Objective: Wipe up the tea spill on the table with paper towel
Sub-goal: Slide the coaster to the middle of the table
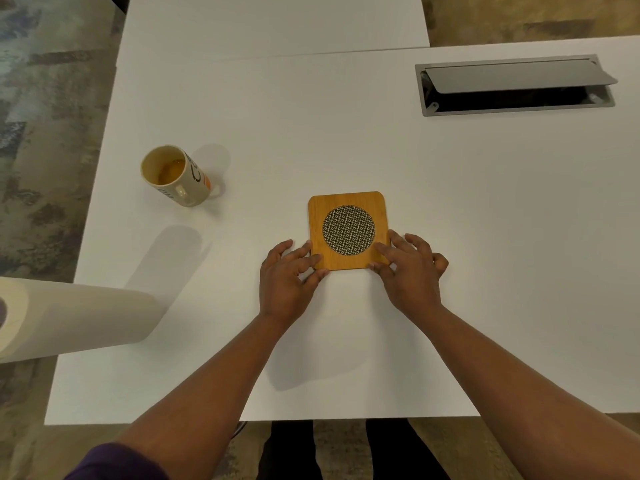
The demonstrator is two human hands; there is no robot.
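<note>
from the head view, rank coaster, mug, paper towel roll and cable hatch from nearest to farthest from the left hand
1. Coaster: touched by the left hand, just right of it.
2. Paper towel roll: left, at the table edge.
3. Mug: far left, beyond the hand.
4. Cable hatch: far right corner.

Both forearms reach forward side by side. The left hand (289, 275) and right hand (410, 271) lie close together. Their fingers are loosely spread and slightly bent.
</note>
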